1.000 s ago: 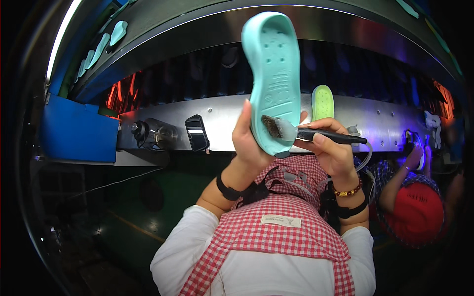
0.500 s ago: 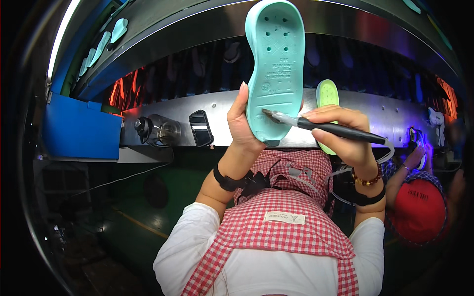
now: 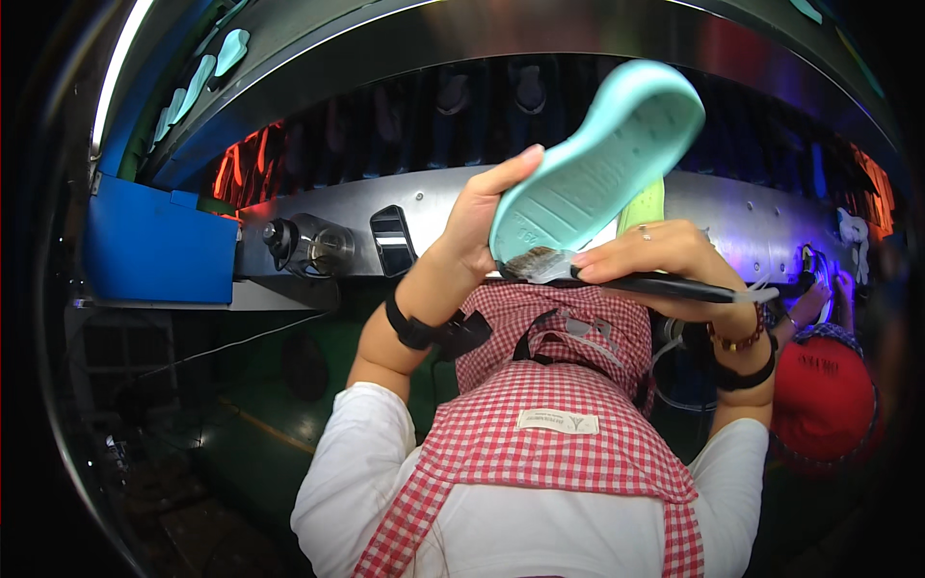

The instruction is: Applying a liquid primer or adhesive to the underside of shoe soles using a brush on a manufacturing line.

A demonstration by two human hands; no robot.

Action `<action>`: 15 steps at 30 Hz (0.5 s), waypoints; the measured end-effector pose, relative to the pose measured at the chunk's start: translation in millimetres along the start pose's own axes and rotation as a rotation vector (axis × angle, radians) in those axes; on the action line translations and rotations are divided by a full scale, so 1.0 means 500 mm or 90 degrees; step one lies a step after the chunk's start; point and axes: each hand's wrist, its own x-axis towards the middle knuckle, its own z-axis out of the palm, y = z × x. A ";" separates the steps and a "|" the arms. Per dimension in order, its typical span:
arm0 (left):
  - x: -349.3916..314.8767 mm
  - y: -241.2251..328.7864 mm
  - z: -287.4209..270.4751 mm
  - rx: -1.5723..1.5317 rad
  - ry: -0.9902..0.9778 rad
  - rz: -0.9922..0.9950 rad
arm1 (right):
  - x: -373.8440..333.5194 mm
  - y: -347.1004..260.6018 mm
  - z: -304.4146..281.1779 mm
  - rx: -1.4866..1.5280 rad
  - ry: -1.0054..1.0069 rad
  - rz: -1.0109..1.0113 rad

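Observation:
A teal foam shoe sole (image 3: 602, 159) is tilted in my left hand (image 3: 472, 222), its toe end pointing up and to the right. My left fingers and thumb grip it around the heel end. In my right hand (image 3: 665, 252) is a brush (image 3: 674, 285) with a black handle and a thin pale tube at its back end. Its dark bristles touch or nearly touch the heel rim of the sole. Behind the teal sole, a lime-green shoe sole (image 3: 644, 206) lies on the metal ledge (image 3: 434, 197), partly hidden by my right hand and the teal sole.
On the ledge to the left are a phone (image 3: 392, 241) and a clear jug (image 3: 326, 249) with a dark lid. A blue box (image 3: 164, 246) stands further left. Several teal soles (image 3: 198, 85) lie on the belt at upper left. A co-worker in a red cap (image 3: 821, 397) works at right.
The teal sole has come lower and tilted, its toe swinging right. The brush has moved from the middle of the heel to its near rim, and my right hand has turned palm-down.

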 end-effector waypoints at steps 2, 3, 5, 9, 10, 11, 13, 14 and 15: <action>0.004 -0.008 -0.004 0.144 0.121 -0.037 | -0.007 0.014 -0.004 0.017 -0.150 0.039; -0.003 -0.016 0.008 0.184 0.175 -0.030 | -0.007 0.005 -0.014 -0.080 -0.231 0.037; -0.015 -0.009 -0.007 0.194 0.175 -0.057 | -0.001 -0.012 -0.026 -0.058 -0.225 0.033; -0.012 -0.014 0.010 0.205 0.197 -0.110 | -0.015 0.009 -0.021 -0.109 -0.224 0.017; -0.014 -0.013 0.008 0.267 0.216 -0.118 | -0.011 0.002 -0.014 -0.159 -0.274 0.027; -0.018 -0.013 -0.014 0.297 0.240 -0.132 | -0.006 -0.019 -0.019 -0.258 -0.352 0.042; -0.025 -0.011 -0.016 0.257 0.224 -0.141 | 0.014 -0.041 -0.036 -0.243 -0.389 0.057; -0.029 -0.009 -0.017 0.218 0.209 -0.148 | 0.023 -0.041 -0.042 -0.229 -0.426 0.069; -0.036 -0.005 -0.022 0.204 0.194 -0.147 | 0.014 -0.016 -0.045 -0.133 -0.282 -0.022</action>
